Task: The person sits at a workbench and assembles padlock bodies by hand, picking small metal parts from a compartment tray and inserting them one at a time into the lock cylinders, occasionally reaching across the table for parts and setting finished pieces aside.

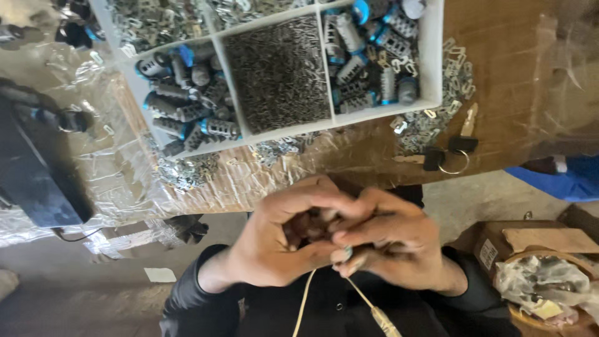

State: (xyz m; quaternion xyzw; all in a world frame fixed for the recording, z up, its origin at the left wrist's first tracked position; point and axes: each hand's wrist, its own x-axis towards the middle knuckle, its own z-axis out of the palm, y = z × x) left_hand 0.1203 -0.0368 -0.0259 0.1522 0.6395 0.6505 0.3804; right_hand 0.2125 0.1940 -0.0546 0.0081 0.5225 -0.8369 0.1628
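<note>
My left hand point(277, 240) and my right hand point(393, 243) are pressed together in front of my chest, fingers curled around a small part point(347, 252) that is mostly hidden. Only a bluish-grey tip of it shows between my right fingertips. A white cord point(306, 299) hangs down below the hands. Beyond the hands, on a plastic-covered wooden table point(499, 56), stands a white divided tray point(430, 56). Its compartments hold grey and blue cylinder parts point(187, 103), a mass of tiny dark metal pieces point(277, 72), and more grey and blue cylinders point(374, 56).
Loose flat metal plates point(437, 112) lie beside the tray, with keys on a ring point(446, 156) near the table edge. A dark box point(31, 175) sits left. A cardboard box with plastic bags point(536, 262) stands lower right. A blue sleeve point(561, 178) shows at right.
</note>
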